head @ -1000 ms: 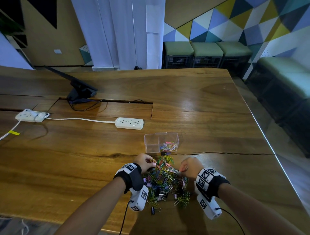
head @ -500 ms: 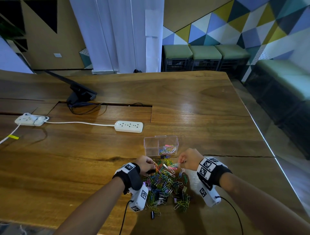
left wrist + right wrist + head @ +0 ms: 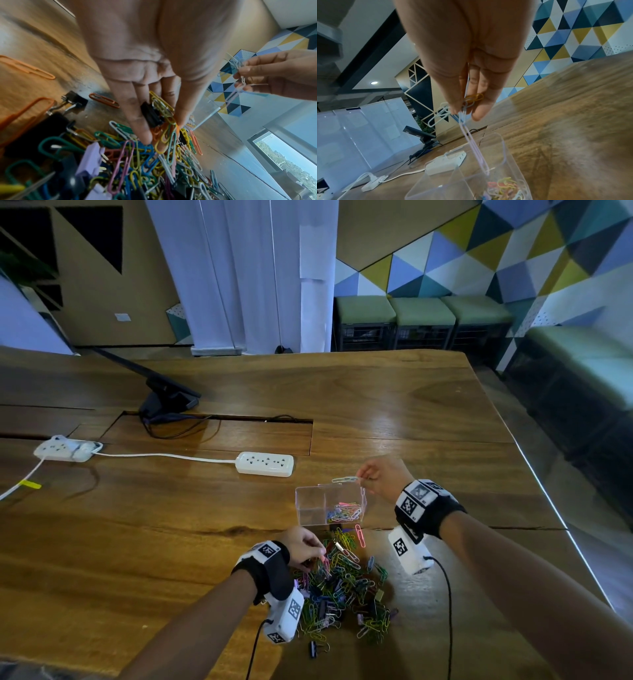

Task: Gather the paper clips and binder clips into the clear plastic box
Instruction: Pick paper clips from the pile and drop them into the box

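A clear plastic box with two compartments stands on the wooden table; coloured paper clips lie in its right compartment. My right hand hovers above the box's right rim and pinches several paper clips, one pale clip dangling down toward the box. A pile of coloured paper clips and binder clips lies just in front of the box. My left hand is on the pile's left side, fingers curled round a black binder clip and some yellow paper clips.
A white power strip lies behind the box, its cable running left to a second strip. A black stand sits further back. The table's right edge is near my right arm. A lone black binder clip lies nearest me.
My right hand lifted from the pile with paper clips and moved forward over the box. My left hand stayed at the pile's left side, gathering clips.
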Demonstrator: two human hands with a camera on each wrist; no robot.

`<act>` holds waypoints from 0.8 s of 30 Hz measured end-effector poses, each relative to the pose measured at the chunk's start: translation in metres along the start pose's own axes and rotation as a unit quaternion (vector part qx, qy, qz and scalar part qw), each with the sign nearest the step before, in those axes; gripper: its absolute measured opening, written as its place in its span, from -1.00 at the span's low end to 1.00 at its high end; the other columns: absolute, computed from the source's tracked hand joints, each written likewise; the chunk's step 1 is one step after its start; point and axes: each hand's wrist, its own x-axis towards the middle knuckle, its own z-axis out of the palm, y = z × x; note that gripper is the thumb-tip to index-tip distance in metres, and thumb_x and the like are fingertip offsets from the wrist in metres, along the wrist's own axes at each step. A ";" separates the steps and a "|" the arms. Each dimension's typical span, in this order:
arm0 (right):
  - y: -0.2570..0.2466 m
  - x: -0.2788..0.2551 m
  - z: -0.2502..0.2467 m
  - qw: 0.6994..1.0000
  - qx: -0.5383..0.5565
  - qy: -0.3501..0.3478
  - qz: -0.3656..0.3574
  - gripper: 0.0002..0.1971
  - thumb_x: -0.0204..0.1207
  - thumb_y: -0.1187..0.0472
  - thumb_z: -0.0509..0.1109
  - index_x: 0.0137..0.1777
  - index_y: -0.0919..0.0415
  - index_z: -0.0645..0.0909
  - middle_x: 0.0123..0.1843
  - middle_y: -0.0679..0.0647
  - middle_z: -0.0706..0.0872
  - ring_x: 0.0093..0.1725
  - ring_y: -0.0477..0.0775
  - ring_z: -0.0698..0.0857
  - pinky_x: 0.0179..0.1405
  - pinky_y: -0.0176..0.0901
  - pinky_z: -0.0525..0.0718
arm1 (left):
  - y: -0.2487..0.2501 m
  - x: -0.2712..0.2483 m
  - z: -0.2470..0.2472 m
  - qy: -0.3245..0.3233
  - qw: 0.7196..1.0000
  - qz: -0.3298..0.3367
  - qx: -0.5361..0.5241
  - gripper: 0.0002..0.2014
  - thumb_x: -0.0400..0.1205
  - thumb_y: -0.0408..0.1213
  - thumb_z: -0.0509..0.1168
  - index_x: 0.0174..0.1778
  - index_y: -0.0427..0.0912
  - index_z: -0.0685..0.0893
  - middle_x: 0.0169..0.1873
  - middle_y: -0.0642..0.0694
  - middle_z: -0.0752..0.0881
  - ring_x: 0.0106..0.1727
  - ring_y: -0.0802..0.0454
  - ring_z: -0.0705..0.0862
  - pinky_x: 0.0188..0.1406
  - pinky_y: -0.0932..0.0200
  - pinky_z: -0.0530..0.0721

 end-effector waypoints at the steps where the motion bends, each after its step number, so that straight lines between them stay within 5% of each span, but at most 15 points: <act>1: -0.001 0.002 0.001 1.000 0.008 0.010 -0.002 -0.90 0.46 0.24 0.45 -0.05 0.20 0.70 -0.14 -0.04 0.71 -0.15 -0.17 0.62 -0.19 -0.54 0.53 | -0.002 0.001 0.001 -0.001 1.000 0.001 0.006 -0.87 0.58 -0.29 0.38 -0.29 -0.09 0.66 -0.21 -0.09 0.69 -0.10 -0.06 0.70 -0.42 0.26 0.76; 11: 0.005 0.016 0.021 0.997 -0.058 -0.039 0.024 -0.90 0.45 0.28 0.46 -0.06 0.18 0.75 0.04 0.04 0.78 0.01 -0.08 0.70 0.11 -0.24 0.69 | -0.005 0.003 -0.001 -0.002 0.999 0.008 0.048 -0.79 0.59 -0.46 0.32 0.12 -0.30 0.70 -0.15 -0.07 0.70 -0.27 0.21 0.64 -0.37 0.38 0.73; 21: 0.005 0.019 0.029 0.995 -0.066 -0.071 0.034 -0.84 0.49 0.22 0.42 0.02 0.23 0.73 0.04 0.09 0.79 0.03 -0.05 0.74 0.00 -0.38 0.64 | -0.010 0.008 -0.001 -0.006 0.999 0.027 0.016 -0.82 0.58 -0.37 0.36 0.07 -0.32 0.74 -0.15 -0.13 0.70 -0.27 0.16 0.66 -0.34 0.32 0.76; 24: 0.004 0.016 0.030 0.995 -0.070 -0.067 0.021 -0.81 0.54 0.21 0.36 0.10 0.22 0.71 0.12 0.10 0.77 0.09 -0.02 0.73 0.14 -0.27 0.66 | -0.006 0.008 0.000 -0.003 1.000 0.016 0.000 -0.84 0.61 -0.26 0.35 -0.02 -0.27 0.76 -0.20 -0.11 0.67 -0.22 0.06 0.67 -0.37 0.29 0.76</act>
